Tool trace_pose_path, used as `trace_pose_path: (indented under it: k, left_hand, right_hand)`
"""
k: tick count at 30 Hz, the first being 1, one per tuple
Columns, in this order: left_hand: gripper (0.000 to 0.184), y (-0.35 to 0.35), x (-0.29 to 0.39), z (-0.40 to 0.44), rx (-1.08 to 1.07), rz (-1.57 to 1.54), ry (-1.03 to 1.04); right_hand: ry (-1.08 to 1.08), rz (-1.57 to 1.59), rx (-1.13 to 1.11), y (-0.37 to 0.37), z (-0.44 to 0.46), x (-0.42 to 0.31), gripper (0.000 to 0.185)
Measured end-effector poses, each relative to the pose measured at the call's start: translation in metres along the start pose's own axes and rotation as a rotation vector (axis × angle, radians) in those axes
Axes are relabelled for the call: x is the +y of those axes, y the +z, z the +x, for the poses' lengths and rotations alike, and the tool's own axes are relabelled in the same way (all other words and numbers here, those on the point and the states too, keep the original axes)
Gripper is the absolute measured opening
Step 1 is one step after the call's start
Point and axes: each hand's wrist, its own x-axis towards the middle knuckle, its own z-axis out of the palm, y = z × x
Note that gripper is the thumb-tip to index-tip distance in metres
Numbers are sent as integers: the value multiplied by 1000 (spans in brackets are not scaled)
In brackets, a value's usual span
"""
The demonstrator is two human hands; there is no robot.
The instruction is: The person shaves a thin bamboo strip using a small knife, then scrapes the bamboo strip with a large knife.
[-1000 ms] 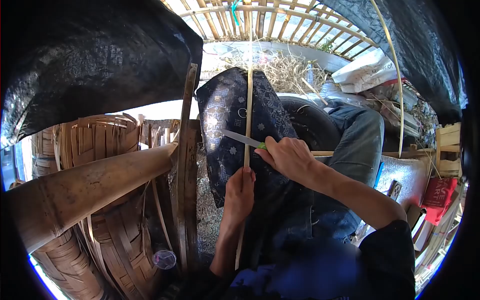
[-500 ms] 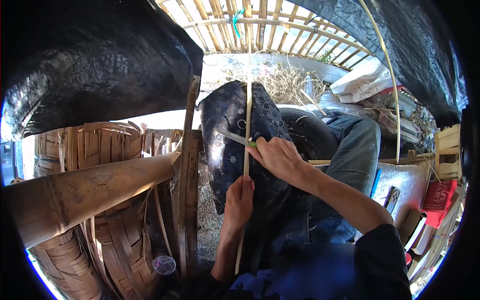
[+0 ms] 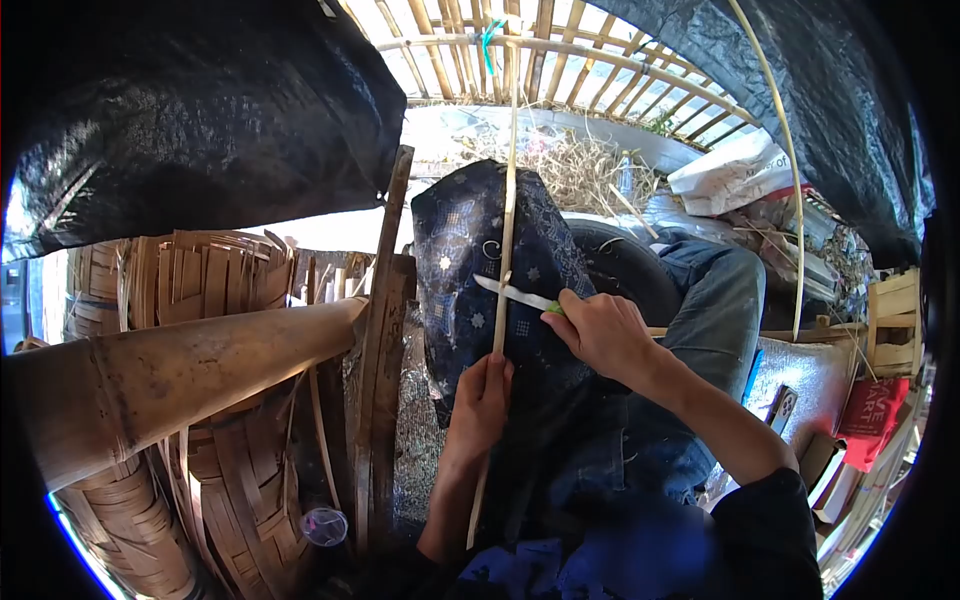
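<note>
The right hand (image 3: 615, 340) grips the knife (image 3: 530, 299); the left hand (image 3: 474, 410) pinches the strip (image 3: 509, 230). A shallow edge angle gives control.

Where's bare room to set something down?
Silvery board: bare between jeans knee and red bag, beyond the small dark object. Narrow textured strip, between wooden post and patterned cloth. Crowded: woven baskets at left.

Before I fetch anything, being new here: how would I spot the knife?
Find the dark patterned cloth in the centre, with a long pale strip running over it. The knife crosses that strip, held in the right hand. Unlike the strip, it shows green at its handle.
</note>
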Motion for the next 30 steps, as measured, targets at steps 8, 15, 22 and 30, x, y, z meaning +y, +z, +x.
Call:
trace_pose_path:
  k: [8, 15, 22, 30]
  left_hand:
    - [36, 4, -4, -1, 18, 216, 187]
    - [33, 8, -7, -5, 21, 224, 162]
    - [33, 5, -15, 0, -12, 112, 154]
    - [33, 3, 1, -7, -56, -47, -7]
  right_hand:
    - [40, -69, 20, 5, 9, -11, 42]
    - [35, -8, 93, 23, 30, -4, 39]
    - [-57, -40, 122, 25, 48, 6, 40]
    - [216, 676, -261, 4, 66, 25, 65]
